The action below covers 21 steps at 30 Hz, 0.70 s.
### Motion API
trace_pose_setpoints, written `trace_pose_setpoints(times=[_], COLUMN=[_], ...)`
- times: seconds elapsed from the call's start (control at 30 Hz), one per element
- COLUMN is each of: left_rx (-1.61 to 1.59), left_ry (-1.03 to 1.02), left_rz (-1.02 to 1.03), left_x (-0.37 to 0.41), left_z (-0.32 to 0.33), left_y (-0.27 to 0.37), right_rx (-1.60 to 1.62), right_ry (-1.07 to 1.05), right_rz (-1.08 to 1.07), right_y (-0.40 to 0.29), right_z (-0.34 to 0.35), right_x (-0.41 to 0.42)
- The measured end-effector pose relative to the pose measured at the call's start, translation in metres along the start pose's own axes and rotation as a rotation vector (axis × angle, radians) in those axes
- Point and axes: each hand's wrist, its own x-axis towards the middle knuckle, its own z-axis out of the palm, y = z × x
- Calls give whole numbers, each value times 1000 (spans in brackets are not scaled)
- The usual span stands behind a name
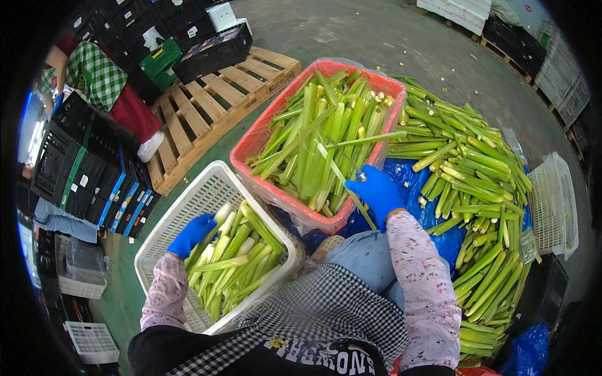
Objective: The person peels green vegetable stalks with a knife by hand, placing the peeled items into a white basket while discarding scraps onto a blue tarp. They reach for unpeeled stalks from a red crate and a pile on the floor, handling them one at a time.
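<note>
My left hand [193,235], in a blue glove, is at the left side of a white plastic crate [155,244]. Its fingers are closed around a green vegetable stalk with a pale tip [223,212]. Several trimmed stalks [230,268] lie in that crate. My right hand [376,190], also blue-gloved, is closed around what looks like a knife [361,176]; its thin blade is blurred and hard to make out. A pale strip of leaf [335,167] crosses beside those fingers. Just beyond, a red plastic basket [256,183] lined with clear film holds long green stalks and leaf sheaths [305,136].
A large heap of untrimmed stalks [479,169] lies on blue sheeting [404,181] to my right. Beyond it stands a white crate [555,207]. A wooden pallet [207,113] is at the upper left, near a person in a green checked apron [96,75] and stacked black crates [89,169].
</note>
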Motion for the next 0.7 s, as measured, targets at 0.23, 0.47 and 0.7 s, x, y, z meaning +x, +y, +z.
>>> trace_pose_setpoints(times=[0.23,0.47,0.7], left_rx=[305,-304,-52], left_ry=[504,551,471], left_rz=[653,768,832], left_x=[46,106,148], left_z=[42,55,105], left_y=[138,243,295], right_rx=[-148,814,848], right_ry=[-9,-176,75], right_rz=[-88,107,71], right_y=[23,-71,-25], right_z=[30,-37,-73], right_x=[8,-6,52])
